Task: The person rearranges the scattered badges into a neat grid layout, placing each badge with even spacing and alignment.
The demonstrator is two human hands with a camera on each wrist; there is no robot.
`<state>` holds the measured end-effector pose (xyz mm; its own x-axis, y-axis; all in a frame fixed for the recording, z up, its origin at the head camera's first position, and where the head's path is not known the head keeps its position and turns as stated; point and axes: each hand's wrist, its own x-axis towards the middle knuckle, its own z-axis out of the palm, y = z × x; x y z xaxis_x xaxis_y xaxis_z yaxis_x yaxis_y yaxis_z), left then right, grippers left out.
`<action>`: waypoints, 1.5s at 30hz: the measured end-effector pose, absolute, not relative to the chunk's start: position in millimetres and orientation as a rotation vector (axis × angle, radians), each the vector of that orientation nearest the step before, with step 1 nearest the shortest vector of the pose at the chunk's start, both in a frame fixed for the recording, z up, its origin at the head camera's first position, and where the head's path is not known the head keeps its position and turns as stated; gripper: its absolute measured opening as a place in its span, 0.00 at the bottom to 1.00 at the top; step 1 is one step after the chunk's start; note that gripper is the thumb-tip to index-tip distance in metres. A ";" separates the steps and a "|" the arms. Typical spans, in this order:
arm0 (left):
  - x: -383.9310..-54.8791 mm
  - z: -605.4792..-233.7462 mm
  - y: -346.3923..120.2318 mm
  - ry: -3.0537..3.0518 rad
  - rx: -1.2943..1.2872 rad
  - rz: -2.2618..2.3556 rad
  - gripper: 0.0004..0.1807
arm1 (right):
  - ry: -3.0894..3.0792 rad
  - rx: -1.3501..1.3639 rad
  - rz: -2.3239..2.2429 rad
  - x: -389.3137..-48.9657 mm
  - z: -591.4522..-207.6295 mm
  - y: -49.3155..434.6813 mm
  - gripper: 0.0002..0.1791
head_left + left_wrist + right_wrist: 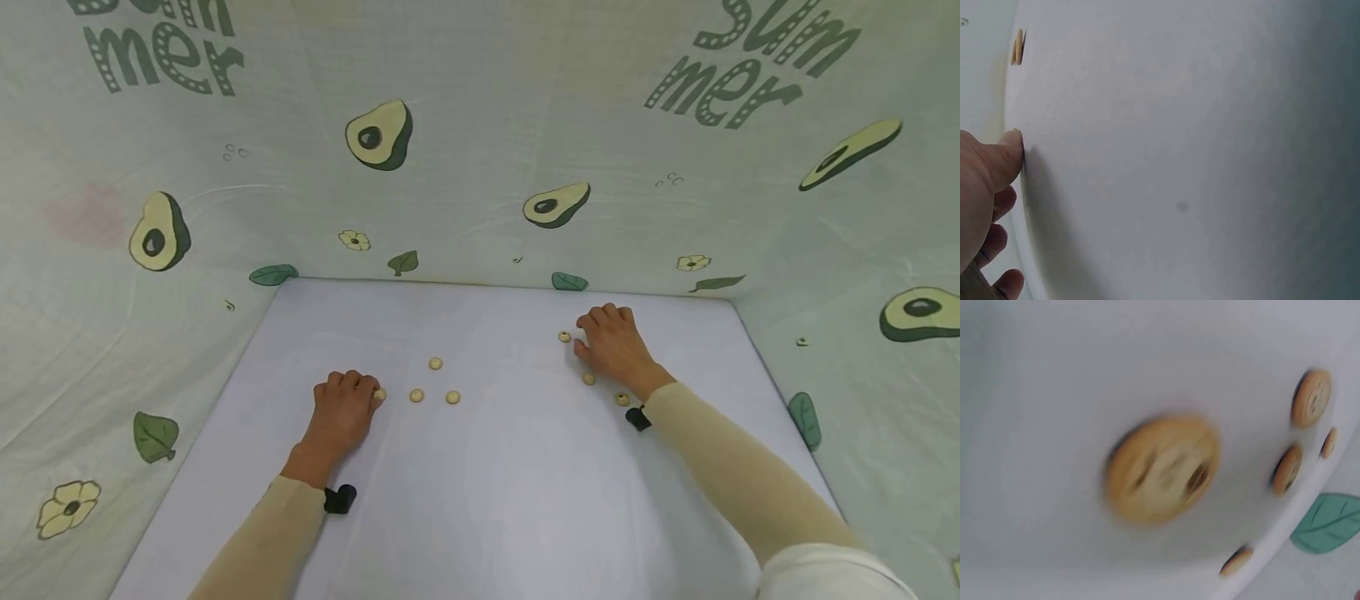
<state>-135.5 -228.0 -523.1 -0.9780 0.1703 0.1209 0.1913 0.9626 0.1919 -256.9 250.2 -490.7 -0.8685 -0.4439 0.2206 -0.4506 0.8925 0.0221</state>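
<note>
Behind, avocado-print cloth [465, 125]; below, white tabletop [510, 500]. Left hand [341, 419] bent at button [380, 395], cannot tell grip; right hand [615, 344] half-curled, thumb apart, empty.

my head camera, set farthest back, looks forward and down over the counter [487, 500], my left hand [341, 417] and my right hand [613, 346]. the left-wrist camera looks low across the counter, that hand at its left edge. the right-wrist camera sits close to discs [1163, 469] the head camera also sees.
</note>
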 end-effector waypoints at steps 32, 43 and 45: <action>-133.1 -528.7 -222.5 -2.992 -0.227 -0.429 0.08 | -2.981 0.693 -0.023 -222.3 -511.3 290.1 0.17; -133.7 -527.2 -221.6 -3.023 -0.198 -0.418 0.09 | -2.991 0.680 0.097 -222.0 -511.2 295.6 0.15; -133.8 -527.5 -221.1 -3.023 -0.201 -0.416 0.09 | -3.005 0.663 0.117 -223.2 -512.5 295.9 0.14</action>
